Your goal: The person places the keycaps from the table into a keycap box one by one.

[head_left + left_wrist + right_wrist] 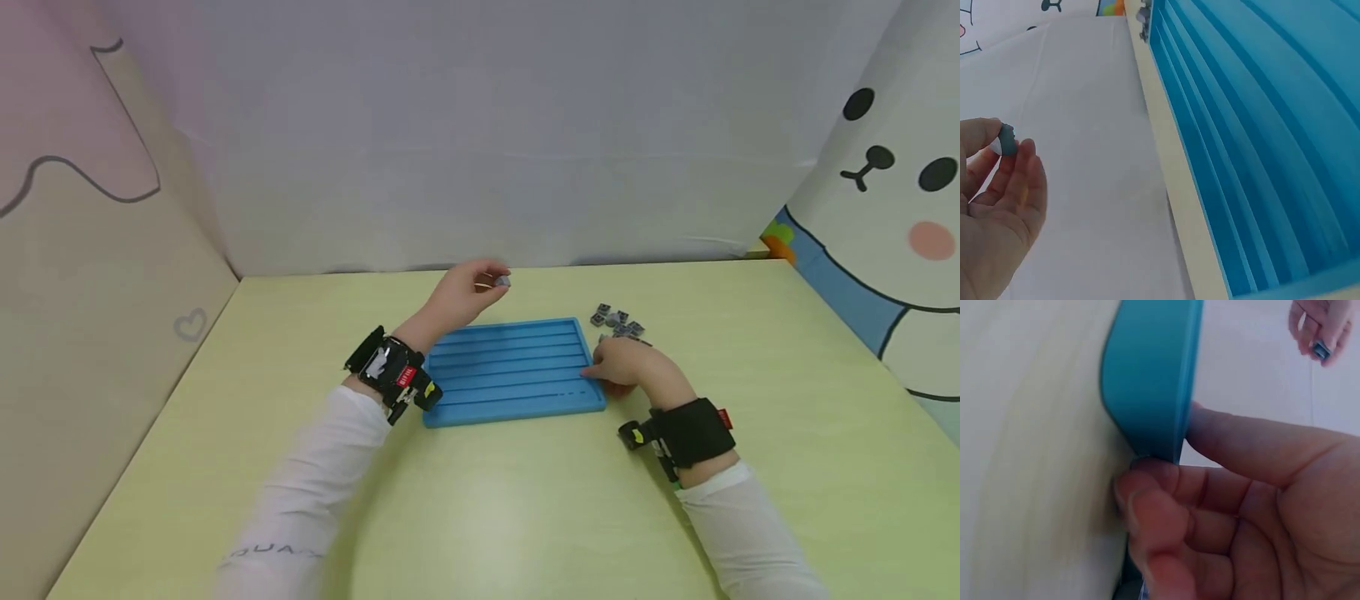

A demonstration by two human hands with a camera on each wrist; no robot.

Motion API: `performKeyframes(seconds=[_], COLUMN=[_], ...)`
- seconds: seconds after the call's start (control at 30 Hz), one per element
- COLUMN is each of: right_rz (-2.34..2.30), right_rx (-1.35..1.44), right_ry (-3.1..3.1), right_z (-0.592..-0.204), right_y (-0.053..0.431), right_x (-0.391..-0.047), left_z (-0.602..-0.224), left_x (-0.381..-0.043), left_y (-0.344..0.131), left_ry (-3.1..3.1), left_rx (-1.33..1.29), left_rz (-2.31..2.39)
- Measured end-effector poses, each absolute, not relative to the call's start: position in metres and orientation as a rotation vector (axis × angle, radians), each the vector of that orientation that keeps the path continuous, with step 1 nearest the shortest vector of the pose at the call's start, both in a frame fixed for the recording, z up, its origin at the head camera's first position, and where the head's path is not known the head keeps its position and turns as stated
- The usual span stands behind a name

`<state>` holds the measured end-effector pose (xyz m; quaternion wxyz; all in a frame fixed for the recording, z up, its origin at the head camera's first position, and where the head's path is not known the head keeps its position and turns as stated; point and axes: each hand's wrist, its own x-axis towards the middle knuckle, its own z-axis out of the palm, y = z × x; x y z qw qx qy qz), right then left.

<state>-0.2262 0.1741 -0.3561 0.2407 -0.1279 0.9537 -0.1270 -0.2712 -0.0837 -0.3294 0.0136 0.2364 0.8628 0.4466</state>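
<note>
My left hand (463, 293) is raised over the far left of the blue ridged tray (517, 414). Between thumb and fingertips it pinches a small grey piece (1007, 139), whose exact kind I cannot tell. At the tray's right side, my right hand (628, 363) grips the edge. In the right wrist view its thumb lies against the rim (1147, 369), and the other fingers curl at the underside. Just beyond this hand, a loose cluster of small grey pieces (617, 320) lies on the table, partly hidden by the hand.
The pale yellow table (487, 508) carries the tray near its middle. A white sheet (480, 142) hangs behind the far edge. Printed panels stand at the left (97, 292) and right (892, 250) sides.
</note>
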Motion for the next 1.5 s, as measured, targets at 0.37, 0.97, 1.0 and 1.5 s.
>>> performKeyframes(seconds=[0.37,0.97,1.0,1.5], right_rz=[-0.354,-0.389,-0.390,-0.379], right_rx=[-0.362,-0.313,-0.315,-0.333], right_ry=[2.598,2.564,2.564,2.566], right_z=[-0.354,-0.354,-0.354,-0.351], right_y=[0.171,0.170,0.170,0.170], right_x=[-0.225,-0.224,-0.224,-0.221], left_z=[-0.351,-0.363,-0.363,-0.369], left_x=[-0.271,-0.266,-0.266,-0.261], left_y=[-0.123,-0.144,-0.145,-0.145], left_ry=[2.977,2.989,2.989,2.982], left_rx=[0.719,0.659,0.664,0.761], left_rz=[0.773,0.322,0.318,0.194])
